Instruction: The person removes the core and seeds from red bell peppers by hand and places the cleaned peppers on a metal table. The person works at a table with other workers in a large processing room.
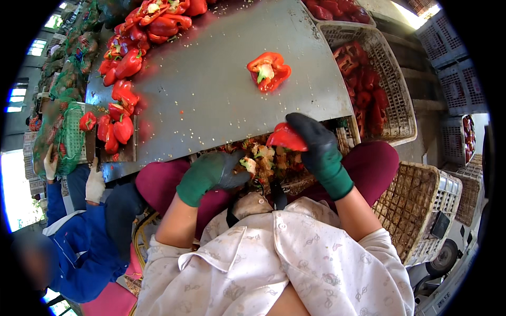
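My right hand [318, 146], in a green glove with a dark coated palm, grips a piece of red bell pepper [285, 138] at the metal table's near edge. My left hand [221, 173], gloved alike, is over my lap with a pale pepper core [249, 165] at its fingertips. Below and between the hands lies a heap of pepper cores and scraps [267, 158]. A halved red pepper [269, 72] rests cut side up on the metal table [221, 83], its core and green stem inside.
Red peppers [158, 25] are piled along the table's far left. A plastic crate of pepper pieces [395, 87] stands right of the table; another crate [419, 209] is beside my right knee. A co-worker in blue [85, 252] sits at left, near green net sacks [65, 130].
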Tool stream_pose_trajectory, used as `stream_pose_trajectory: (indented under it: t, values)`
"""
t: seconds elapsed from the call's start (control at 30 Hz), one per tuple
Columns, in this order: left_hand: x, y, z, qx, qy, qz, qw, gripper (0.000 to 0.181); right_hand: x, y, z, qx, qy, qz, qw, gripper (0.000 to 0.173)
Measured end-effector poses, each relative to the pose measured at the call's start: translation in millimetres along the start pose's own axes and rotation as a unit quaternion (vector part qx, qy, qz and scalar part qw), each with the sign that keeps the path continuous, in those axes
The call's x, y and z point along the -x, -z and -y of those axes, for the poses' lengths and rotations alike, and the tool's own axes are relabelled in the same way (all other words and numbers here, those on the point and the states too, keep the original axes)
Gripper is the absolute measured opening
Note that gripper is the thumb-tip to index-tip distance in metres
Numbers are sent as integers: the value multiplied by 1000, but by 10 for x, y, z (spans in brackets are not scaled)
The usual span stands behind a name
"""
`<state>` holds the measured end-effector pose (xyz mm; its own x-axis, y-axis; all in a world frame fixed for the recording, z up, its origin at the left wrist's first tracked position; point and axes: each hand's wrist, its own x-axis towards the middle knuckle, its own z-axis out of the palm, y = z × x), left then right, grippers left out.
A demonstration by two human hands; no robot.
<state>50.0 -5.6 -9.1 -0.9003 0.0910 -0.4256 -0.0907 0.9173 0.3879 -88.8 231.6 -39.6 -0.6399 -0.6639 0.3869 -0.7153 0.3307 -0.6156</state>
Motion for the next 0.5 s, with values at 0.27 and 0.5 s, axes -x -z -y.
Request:
stream_pose_trajectory:
  t: [0.27, 0.5]
  values:
    - [-1054, 414, -232, 73, 134, -314, 937, 58, 102, 192, -608, -736, -300, -130, 592, 34]
    - [-1958, 552, -140, 95, 221, -304, 922, 66, 109, 716, -610, -747, -265, -205, 575, 57]
